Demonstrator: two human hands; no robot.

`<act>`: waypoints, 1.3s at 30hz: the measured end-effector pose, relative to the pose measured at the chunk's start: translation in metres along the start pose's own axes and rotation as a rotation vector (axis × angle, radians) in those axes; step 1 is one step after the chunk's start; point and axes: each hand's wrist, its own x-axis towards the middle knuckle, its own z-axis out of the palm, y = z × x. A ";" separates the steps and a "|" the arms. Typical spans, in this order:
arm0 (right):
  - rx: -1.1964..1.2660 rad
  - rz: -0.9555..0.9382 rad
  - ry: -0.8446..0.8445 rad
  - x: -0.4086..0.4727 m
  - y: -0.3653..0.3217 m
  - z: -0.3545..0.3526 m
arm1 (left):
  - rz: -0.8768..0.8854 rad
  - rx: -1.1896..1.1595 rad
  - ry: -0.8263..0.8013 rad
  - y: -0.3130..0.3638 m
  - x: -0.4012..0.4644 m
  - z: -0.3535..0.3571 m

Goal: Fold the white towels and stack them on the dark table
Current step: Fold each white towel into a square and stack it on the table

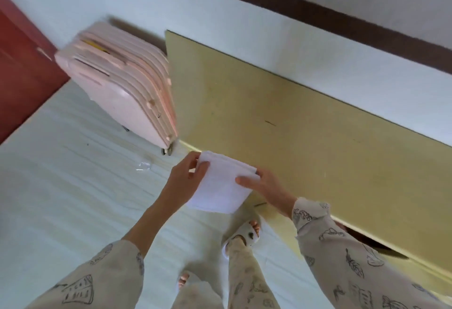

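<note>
While held in the air over the pale floor (pixel 73 186) by the near corner of the yellow tabletop (pixel 293 137), the one folded white towel (pixel 221 186) hangs roughly square, fold edge at the top running left-to-right, no clear long axis. Left hand (pixel 187 179) pinches its upper-left corner and right hand (pixel 266 186) grips the right edge, thumb on top. One pink suitcase (pixel 122 81) stands left of the table.

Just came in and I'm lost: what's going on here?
A person is standing and holding a folded white towel in the air with both hands: the left hand grips its left edge, the right hand its right. It hangs over the pale floor, beside a yellowish panel along the wall. A pink suitcase stands farther off. No dark table or stack shows in this view.
</note>
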 end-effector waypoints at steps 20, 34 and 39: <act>-0.394 -0.541 -0.962 -0.121 -0.230 0.591 | -0.114 -0.161 1.034 -0.181 -0.426 -0.411; -0.680 -0.866 -1.554 -0.248 -0.258 0.950 | -0.382 -0.111 1.257 -0.291 -0.664 -0.608; -0.720 -0.727 -1.661 -0.289 -0.245 1.043 | -0.363 -0.166 1.401 -0.333 -0.732 -0.645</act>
